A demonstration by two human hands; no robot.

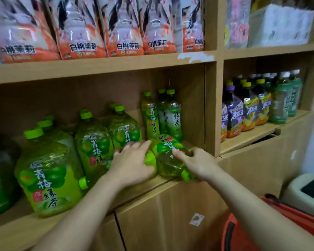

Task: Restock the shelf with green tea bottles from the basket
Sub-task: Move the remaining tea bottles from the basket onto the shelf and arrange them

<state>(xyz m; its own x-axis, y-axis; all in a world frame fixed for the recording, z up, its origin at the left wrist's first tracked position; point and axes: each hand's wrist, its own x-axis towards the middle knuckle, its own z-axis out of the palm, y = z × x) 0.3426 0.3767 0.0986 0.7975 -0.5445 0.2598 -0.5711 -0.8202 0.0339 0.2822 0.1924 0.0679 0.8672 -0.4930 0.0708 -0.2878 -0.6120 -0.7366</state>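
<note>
Basket [243, 232] low right, contents not visible. Right hand [198, 163] grips lying green tea bottle [168, 160] near neck, cap at shelf [147, 187] lip. Left hand [130, 163] flat, fingers spread, on neighbour bottle [150, 161]. Risk: round bodies roll off edge on release; hard shove topples slim upright bottles [161, 115] behind.

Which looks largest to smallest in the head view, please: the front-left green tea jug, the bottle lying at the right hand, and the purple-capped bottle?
1. Jug, clearly largest, though nearest the camera.
2. Lying bottle.
3. Purple-capped bottle, narrowly smaller; it stands farther back, so their true order is unsure.
</note>
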